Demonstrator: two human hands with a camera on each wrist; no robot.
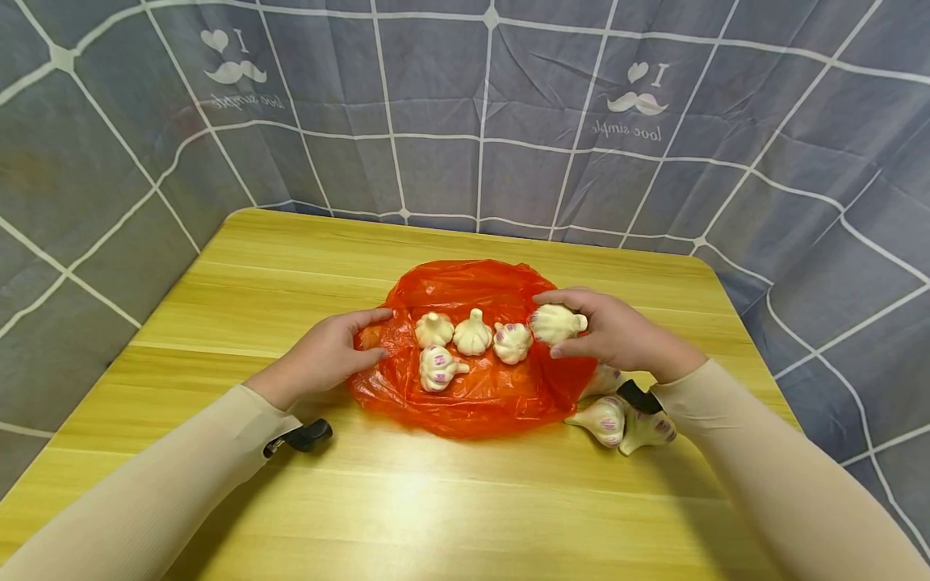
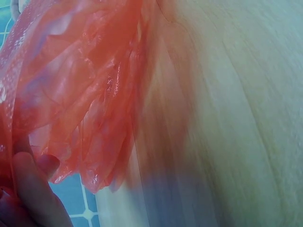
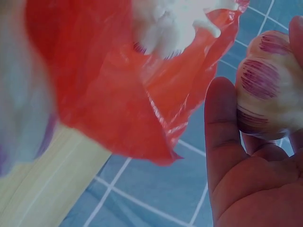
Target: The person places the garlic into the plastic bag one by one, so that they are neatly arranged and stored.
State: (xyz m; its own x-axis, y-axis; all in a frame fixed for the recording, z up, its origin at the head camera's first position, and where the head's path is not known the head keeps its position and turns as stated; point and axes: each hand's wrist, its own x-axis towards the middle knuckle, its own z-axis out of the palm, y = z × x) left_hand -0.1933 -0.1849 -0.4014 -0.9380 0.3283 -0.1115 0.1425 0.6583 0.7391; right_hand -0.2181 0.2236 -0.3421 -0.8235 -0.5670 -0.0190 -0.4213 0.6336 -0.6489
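Observation:
A red plastic bag (image 1: 472,410) lies spread open on the table, with several white and purple garlic bulbs (image 1: 473,332) inside it. My left hand (image 1: 320,355) holds the bag's left edge between thumb and fingers; in the left wrist view the crinkled film partly hides those fingers. At the bag's right edge, my right hand (image 1: 617,329) grips another garlic bulb (image 1: 555,323) by its sides. The right wrist view shows that bulb's purple streaks (image 3: 260,78) close to the thumb. Three more bulbs (image 1: 603,420) lie under the right wrist, one partly hidden by the bag.
The wood-grain table (image 1: 407,508) ends at a far edge against a grey-blue checked curtain (image 1: 436,105), which also hangs on both sides. Dark wrist devices (image 1: 308,436) sit under the sleeves.

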